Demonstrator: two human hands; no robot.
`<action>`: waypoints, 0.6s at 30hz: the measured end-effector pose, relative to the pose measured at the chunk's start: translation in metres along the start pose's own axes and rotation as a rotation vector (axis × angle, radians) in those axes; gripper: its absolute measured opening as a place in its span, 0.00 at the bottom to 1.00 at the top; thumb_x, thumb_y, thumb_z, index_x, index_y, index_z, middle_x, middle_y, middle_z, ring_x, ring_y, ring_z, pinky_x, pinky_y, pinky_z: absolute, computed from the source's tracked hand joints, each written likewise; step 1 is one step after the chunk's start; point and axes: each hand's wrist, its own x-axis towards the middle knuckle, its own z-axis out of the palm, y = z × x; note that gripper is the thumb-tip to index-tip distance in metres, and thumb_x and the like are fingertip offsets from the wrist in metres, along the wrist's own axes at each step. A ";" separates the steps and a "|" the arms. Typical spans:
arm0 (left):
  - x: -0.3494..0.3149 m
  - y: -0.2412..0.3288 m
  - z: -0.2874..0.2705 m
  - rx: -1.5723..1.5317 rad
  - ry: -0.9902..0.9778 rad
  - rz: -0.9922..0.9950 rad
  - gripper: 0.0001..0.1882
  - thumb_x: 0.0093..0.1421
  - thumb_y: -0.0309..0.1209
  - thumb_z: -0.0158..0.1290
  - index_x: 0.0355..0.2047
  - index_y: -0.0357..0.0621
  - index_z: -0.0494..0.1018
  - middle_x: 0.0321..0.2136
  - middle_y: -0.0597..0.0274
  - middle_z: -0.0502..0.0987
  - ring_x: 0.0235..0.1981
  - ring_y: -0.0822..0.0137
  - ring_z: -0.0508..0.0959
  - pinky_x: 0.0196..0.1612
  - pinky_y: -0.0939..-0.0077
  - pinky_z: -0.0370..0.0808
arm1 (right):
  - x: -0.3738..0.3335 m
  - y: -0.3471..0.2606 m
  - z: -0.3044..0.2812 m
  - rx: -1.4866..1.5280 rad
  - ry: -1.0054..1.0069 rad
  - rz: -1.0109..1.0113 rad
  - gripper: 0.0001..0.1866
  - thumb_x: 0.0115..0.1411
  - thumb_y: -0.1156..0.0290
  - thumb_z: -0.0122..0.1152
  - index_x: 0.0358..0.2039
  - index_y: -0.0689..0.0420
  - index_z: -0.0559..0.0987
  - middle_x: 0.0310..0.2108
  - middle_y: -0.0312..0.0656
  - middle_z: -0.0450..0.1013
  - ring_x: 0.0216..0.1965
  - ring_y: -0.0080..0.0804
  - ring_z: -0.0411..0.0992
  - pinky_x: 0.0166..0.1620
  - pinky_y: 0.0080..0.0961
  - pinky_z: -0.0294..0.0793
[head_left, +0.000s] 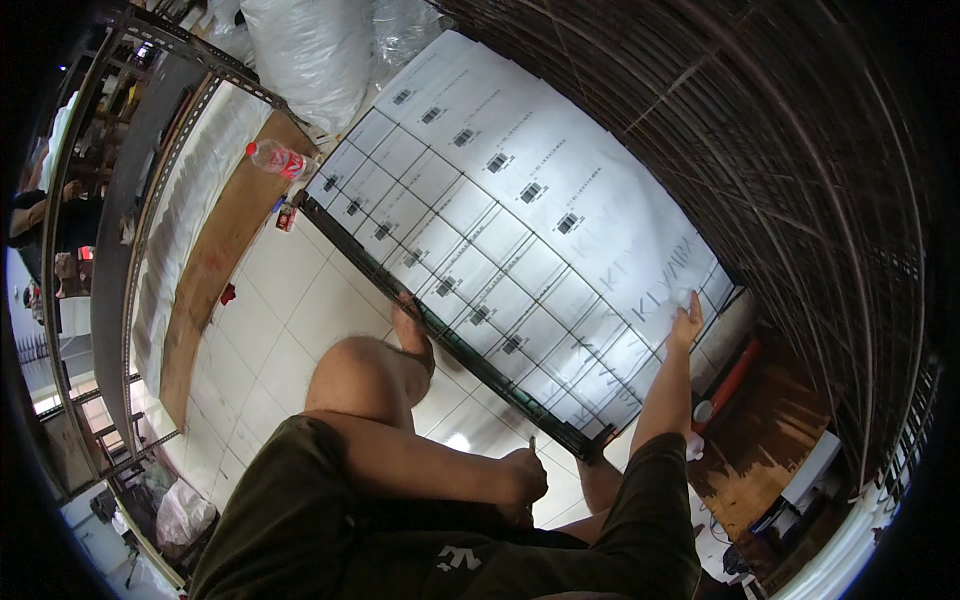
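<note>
A large white printed sheet (600,180) covers a dark-edged panel or low table in front of me, with rows of small black marks and dark lettering. Thin dark lines form a grid over its near part; whether they are wires or drawn lines, I cannot tell. My right hand (686,322) is at the sheet's right end, fingers closed around a small whitish thing too unclear to name. My left hand (522,482) is closed in front of my body, apart from the sheet. A thin dark tip sticks up from it; the rest is hidden in the fist.
A dark metal rack (760,150) of rods rises along the right. At left stand a slotted metal shelf frame (200,110) and a long brown board (215,260). A red-labelled plastic bottle (278,160) is near the sheet's far left corner. Stuffed white bags (310,60) lie beyond.
</note>
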 end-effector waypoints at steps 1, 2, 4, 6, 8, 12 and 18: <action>0.000 0.000 0.000 0.005 -0.002 0.008 0.22 0.49 0.50 0.60 0.31 0.43 0.81 0.32 0.59 0.82 0.39 0.59 0.81 0.40 0.66 0.77 | 0.000 -0.001 0.001 0.003 -0.002 0.006 0.33 0.51 0.89 0.44 0.60 0.58 0.68 0.58 0.40 0.66 0.38 0.27 0.71 0.34 0.19 0.70; 0.001 0.000 0.001 0.010 -0.004 0.015 0.22 0.49 0.50 0.61 0.31 0.43 0.81 0.32 0.59 0.82 0.39 0.60 0.81 0.40 0.66 0.77 | 0.002 0.001 0.001 0.008 -0.005 0.011 0.33 0.51 0.89 0.43 0.60 0.59 0.68 0.58 0.40 0.65 0.40 0.28 0.71 0.36 0.20 0.70; 0.003 0.001 0.002 0.018 -0.009 0.011 0.22 0.48 0.50 0.61 0.32 0.43 0.81 0.32 0.59 0.82 0.38 0.60 0.81 0.40 0.66 0.77 | 0.005 0.005 0.003 0.017 -0.014 -0.009 0.33 0.51 0.89 0.44 0.60 0.60 0.67 0.60 0.42 0.64 0.44 0.31 0.71 0.41 0.21 0.71; 0.004 0.001 0.002 0.024 -0.013 0.008 0.23 0.48 0.51 0.61 0.31 0.43 0.81 0.32 0.59 0.82 0.38 0.60 0.81 0.40 0.66 0.77 | 0.011 0.015 -0.001 0.026 -0.011 -0.063 0.34 0.50 0.90 0.44 0.61 0.60 0.65 0.61 0.44 0.63 0.50 0.33 0.70 0.46 0.22 0.71; 0.004 0.001 0.003 0.019 -0.007 0.003 0.23 0.47 0.51 0.62 0.31 0.44 0.81 0.31 0.59 0.82 0.38 0.60 0.81 0.40 0.66 0.77 | 0.016 0.022 -0.006 0.069 -0.055 -0.052 0.35 0.51 0.89 0.46 0.62 0.61 0.63 0.61 0.49 0.61 0.56 0.38 0.65 0.54 0.27 0.67; 0.010 -0.003 0.008 0.059 -0.055 0.031 0.28 0.45 0.57 0.58 0.32 0.44 0.82 0.33 0.57 0.82 0.37 0.60 0.82 0.37 0.67 0.77 | 0.015 0.050 -0.028 -0.479 0.076 -0.340 0.37 0.52 0.85 0.54 0.64 0.60 0.59 0.61 0.58 0.57 0.61 0.49 0.59 0.62 0.39 0.59; 0.012 0.005 0.009 0.143 -0.009 0.060 0.32 0.43 0.61 0.58 0.32 0.44 0.82 0.32 0.55 0.82 0.37 0.57 0.82 0.37 0.63 0.77 | -0.148 0.042 0.005 -0.863 0.019 -0.571 0.35 0.52 0.76 0.61 0.61 0.62 0.61 0.57 0.58 0.62 0.60 0.56 0.58 0.62 0.44 0.56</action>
